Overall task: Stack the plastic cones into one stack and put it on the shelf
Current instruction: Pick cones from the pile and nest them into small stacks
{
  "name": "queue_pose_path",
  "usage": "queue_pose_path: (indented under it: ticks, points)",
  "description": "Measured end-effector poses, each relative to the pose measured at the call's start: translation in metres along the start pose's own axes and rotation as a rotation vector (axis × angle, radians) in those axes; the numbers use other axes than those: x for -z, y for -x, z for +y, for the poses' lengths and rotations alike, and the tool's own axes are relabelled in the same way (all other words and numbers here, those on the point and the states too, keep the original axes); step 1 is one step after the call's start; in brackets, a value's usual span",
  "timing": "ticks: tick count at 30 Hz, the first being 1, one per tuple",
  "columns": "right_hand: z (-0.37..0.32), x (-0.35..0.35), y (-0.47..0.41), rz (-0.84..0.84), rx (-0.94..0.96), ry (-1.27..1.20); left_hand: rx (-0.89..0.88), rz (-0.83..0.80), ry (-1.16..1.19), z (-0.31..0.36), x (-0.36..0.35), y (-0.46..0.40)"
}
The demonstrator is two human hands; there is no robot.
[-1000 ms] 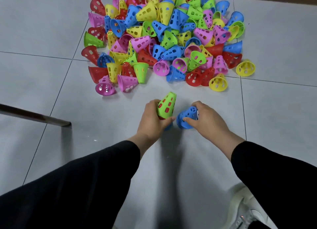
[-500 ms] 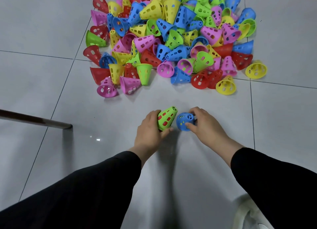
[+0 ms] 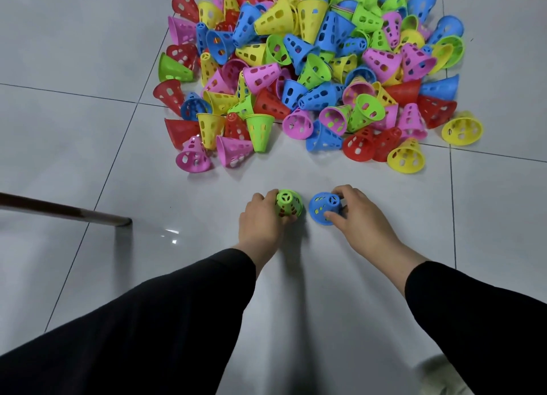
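Your left hand (image 3: 260,226) grips the green cone (image 3: 288,203), right hand (image 3: 359,217) pinches the blue cone (image 3: 324,208), both on the floor (image 3: 88,128) near the pile (image 3: 310,69). Misalign them and they'll jam or tip.

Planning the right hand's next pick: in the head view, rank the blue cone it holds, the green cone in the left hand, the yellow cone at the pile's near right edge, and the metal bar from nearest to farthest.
1. Blue cone, in the right hand grip.
2. Green cone, just left, in the left hand.
3. Yellow cone, ahead, slightly right.
4. Metal bar, far left.
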State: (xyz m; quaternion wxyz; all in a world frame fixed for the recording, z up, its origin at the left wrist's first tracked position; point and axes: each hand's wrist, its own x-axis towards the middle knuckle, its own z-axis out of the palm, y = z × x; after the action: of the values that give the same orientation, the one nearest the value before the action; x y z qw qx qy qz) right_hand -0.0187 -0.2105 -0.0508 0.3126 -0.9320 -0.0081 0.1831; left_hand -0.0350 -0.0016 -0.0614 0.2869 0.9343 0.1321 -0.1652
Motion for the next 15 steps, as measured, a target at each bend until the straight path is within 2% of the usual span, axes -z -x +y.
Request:
queue_pose_path:
  ticks: [4,6,10,12,15]
  points:
    - [-0.011,0.004,-0.017,-0.016,-0.006,-0.076,0.022,-0.055,0.121,0.004,0.008,-0.021]
    - [-0.017,0.008,-0.027,0.032,0.017,-0.055,0.04,0.012,0.173,-0.001,0.016,-0.025]
    - [-0.023,0.021,-0.063,0.201,0.119,0.076,0.244,0.277,0.371,-0.02,0.041,-0.046]
    - [-0.027,0.027,-0.086,0.182,0.186,0.215,0.343,0.297,0.481,-0.028,0.052,-0.064]
    - [-0.037,0.031,-0.115,0.091,0.191,0.398,0.387,0.249,0.603,-0.031,0.058,-0.084]
